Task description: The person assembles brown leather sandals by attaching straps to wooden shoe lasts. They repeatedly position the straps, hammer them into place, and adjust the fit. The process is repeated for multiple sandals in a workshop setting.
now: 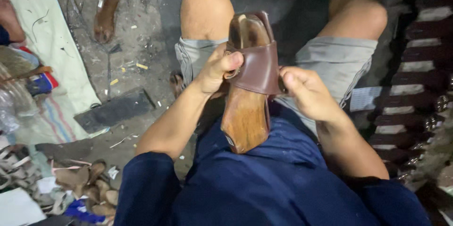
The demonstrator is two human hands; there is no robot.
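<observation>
A white printed sheet lies by the right thigh, and over the lap 1 brown wooden sandal with a leather strap sits pinched at both strap edges, left hand and right hand curled on it, another sandal on the floor.

- Wooden sandal: heel end is pressed into the dark blue shirt, so the end edge is hidden; the footbed under the brown strap is covered.
- Left hand: only the thumb is clear, the fingers are tucked behind the strap.
- Right hand: fingertips are hidden behind the strap edge, grip unclear.
- Stack of straps is cut by the right edge and blurred.
- Scrap pile, bottom left: pieces too small to identify.
- Another person's limb is cropped at the left edge.
</observation>
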